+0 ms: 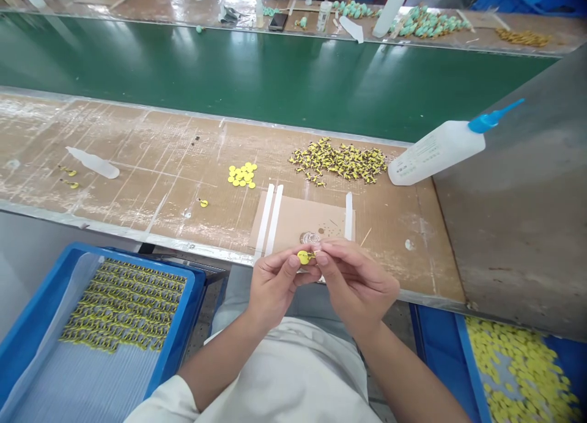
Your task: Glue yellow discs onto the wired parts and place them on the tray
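Note:
My left hand (pixel 275 285) and my right hand (pixel 355 282) meet above the front edge of the bench. Left thumb and fingers pinch a small yellow disc (pixel 303 257). My right fingertips pinch its edge, where a small part shows between them, too small to identify. Just beyond the hands lies a cardboard sheet (pixel 305 218) with white strips and a glue smear (pixel 309 238). Further off are a heap of small yellow-and-black parts (pixel 338 161) and a cluster of loose yellow discs (pixel 242 175).
A glue bottle (pixel 435 153) with a blue nozzle lies at the right. A blue tray (pixel 121 304) of parts in rows sits lower left, and a blue crate (pixel 518 374) of yellow discs lower right. A green conveyor belt (pixel 257 74) runs behind the bench.

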Action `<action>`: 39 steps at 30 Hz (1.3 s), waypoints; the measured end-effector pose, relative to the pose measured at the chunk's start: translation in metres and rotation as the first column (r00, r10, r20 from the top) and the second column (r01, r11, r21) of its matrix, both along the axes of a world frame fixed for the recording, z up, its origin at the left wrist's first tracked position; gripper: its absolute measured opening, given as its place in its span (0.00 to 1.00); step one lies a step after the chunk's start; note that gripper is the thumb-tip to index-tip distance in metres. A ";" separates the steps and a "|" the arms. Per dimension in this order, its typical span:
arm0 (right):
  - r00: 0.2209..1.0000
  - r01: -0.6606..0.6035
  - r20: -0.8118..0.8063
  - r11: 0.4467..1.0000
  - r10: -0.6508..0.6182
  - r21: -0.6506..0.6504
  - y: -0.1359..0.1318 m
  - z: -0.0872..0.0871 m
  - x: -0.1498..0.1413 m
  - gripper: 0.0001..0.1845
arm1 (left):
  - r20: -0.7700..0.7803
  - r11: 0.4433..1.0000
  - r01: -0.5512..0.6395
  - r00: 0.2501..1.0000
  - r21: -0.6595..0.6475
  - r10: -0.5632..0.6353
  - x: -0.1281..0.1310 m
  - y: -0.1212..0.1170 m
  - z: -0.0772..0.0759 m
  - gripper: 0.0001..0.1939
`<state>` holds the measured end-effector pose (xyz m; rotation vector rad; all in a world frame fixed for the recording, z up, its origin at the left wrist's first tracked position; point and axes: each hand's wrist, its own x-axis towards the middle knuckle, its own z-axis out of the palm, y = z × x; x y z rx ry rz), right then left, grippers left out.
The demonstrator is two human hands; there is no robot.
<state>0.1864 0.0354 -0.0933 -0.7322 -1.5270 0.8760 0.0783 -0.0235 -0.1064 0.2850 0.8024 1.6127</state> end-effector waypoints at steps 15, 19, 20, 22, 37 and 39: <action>0.997 0.016 0.071 0.998 -0.021 0.066 0.001 -0.004 0.003 0.16 | -0.038 1.000 -0.019 0.999 -0.007 0.019 0.001 -0.001 -0.002 0.12; 0.998 -0.003 0.065 0.996 -0.002 0.084 0.002 -0.003 0.003 0.17 | -0.053 1.000 -0.028 0.998 -0.001 0.027 0.000 -0.002 -0.002 0.11; 0.998 -0.005 0.067 0.996 -0.001 0.088 0.002 -0.003 0.003 0.18 | -0.058 1.000 -0.027 0.998 0.003 0.027 0.000 -0.002 -0.002 0.11; 0.997 -0.004 0.078 0.995 -0.004 0.099 0.003 -0.003 0.003 0.17 | -0.069 1.000 -0.026 0.997 0.008 0.027 0.000 -0.003 -0.003 0.10; 0.994 -0.069 0.096 0.992 0.059 0.101 0.004 -0.002 0.006 0.17 | -0.140 0.997 -0.059 0.989 -0.045 0.052 -0.001 -0.004 -0.007 0.10; 0.993 -0.065 0.106 0.993 0.054 0.102 0.004 -0.001 0.006 0.16 | -0.151 0.997 -0.061 0.987 -0.056 0.052 -0.001 -0.004 -0.005 0.10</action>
